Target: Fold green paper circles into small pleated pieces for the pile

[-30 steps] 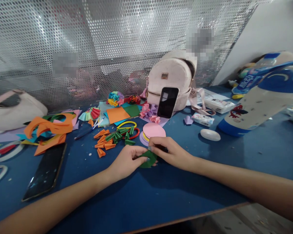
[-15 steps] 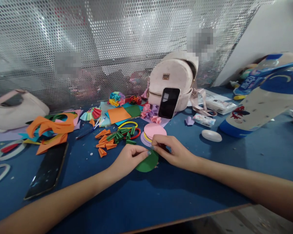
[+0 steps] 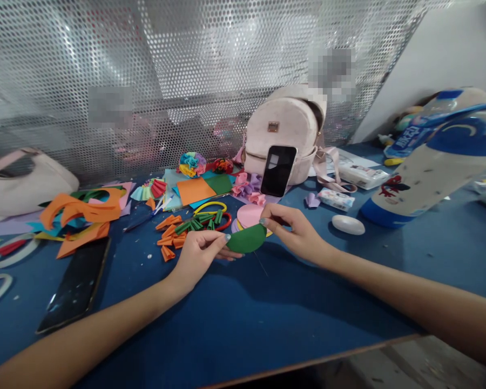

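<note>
A green paper piece [image 3: 248,239] with a curved lower edge is held above the blue table [image 3: 267,324]. My left hand [image 3: 200,255] pinches its left end, some fingers reaching behind it. At its upper right corner, my right hand [image 3: 294,231] pinches with thumb and index finger. A thin thread hangs below the paper. Pink, yellow and purple paper circles [image 3: 250,214] lie stacked just behind it. Left of them are folded green paper pieces [image 3: 194,224] and folded orange ones [image 3: 170,233].
A phone [image 3: 278,170] leans on a white backpack [image 3: 283,121]. A large bottle [image 3: 425,173] and a white oval object [image 3: 348,225] stand right. Another phone [image 3: 76,286], orange scraps [image 3: 83,208], tape rings [image 3: 14,251] and a handbag [image 3: 28,181] lie left.
The green paper was a rounder disc lower down; it now shows as a half-round shape, raised. My left hand has moved left and my right hand slightly up, so they are farther apart.
</note>
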Demonstrator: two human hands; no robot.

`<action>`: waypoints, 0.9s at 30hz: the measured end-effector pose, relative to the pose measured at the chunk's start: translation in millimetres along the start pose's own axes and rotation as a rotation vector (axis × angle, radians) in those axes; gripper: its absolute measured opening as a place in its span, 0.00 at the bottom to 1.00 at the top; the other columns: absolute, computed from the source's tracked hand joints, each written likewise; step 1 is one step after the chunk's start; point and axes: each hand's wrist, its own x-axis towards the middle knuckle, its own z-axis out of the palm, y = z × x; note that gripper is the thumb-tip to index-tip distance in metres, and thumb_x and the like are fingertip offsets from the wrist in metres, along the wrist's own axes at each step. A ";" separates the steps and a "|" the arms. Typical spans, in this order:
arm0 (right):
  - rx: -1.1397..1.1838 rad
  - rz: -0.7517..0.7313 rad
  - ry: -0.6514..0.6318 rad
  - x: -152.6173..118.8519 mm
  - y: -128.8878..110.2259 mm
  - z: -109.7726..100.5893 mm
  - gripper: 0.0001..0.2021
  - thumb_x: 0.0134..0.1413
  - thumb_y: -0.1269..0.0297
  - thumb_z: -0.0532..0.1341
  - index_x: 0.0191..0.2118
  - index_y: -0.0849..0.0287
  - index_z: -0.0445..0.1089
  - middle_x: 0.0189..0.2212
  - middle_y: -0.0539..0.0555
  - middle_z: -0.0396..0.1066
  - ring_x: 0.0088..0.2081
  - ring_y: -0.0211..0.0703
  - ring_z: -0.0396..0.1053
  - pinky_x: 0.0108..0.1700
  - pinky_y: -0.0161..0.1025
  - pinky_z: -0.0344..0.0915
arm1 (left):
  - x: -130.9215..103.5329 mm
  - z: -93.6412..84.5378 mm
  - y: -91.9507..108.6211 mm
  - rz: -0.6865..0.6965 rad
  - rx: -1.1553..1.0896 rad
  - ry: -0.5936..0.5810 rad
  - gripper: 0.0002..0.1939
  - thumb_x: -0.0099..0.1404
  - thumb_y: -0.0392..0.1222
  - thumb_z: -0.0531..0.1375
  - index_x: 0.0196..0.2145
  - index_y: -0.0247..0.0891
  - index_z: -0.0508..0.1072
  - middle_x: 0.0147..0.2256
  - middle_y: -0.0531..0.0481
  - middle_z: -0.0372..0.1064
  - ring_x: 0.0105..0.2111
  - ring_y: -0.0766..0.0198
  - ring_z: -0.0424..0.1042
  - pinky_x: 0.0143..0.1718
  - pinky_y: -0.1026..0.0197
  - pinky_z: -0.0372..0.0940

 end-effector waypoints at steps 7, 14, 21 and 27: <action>-0.071 -0.039 0.008 -2.0 9.5 1.1 0.07 0.69 0.63 0.54 0.38 0.57 0.65 0.31 0.50 0.67 0.29 0.38 0.64 0.31 0.34 0.62 | 1.9 -0.8 -2.9 0.012 0.010 0.017 0.17 0.64 0.51 0.65 0.32 0.32 0.79 0.29 0.41 0.82 0.31 0.53 0.83 0.33 0.61 0.77; -0.379 -0.255 -0.222 -10.4 0.4 9.1 0.26 0.59 0.52 0.67 0.59 0.51 0.61 0.54 0.58 0.68 0.55 0.53 0.68 0.52 0.46 0.69 | 2.8 -0.3 -4.7 0.032 -0.021 0.007 0.17 0.64 0.52 0.65 0.30 0.34 0.76 0.23 0.48 0.78 0.22 0.60 0.79 0.27 0.63 0.75; -0.412 -0.195 -0.236 -13.1 -2.8 11.8 0.19 0.67 0.55 0.61 0.58 0.54 0.62 0.53 0.60 0.71 0.54 0.54 0.70 0.50 0.48 0.69 | 4.5 0.3 -6.2 0.054 -0.041 -0.010 0.18 0.62 0.53 0.66 0.29 0.34 0.74 0.21 0.51 0.74 0.20 0.63 0.77 0.26 0.65 0.74; -0.379 -0.125 -0.214 -15.2 -0.8 11.8 0.15 0.69 0.58 0.57 0.56 0.55 0.65 0.52 0.59 0.73 0.49 0.51 0.73 0.48 0.44 0.68 | 3.1 -0.5 -5.3 0.074 -0.069 -0.049 0.17 0.64 0.53 0.65 0.34 0.33 0.74 0.25 0.48 0.76 0.23 0.62 0.79 0.26 0.65 0.73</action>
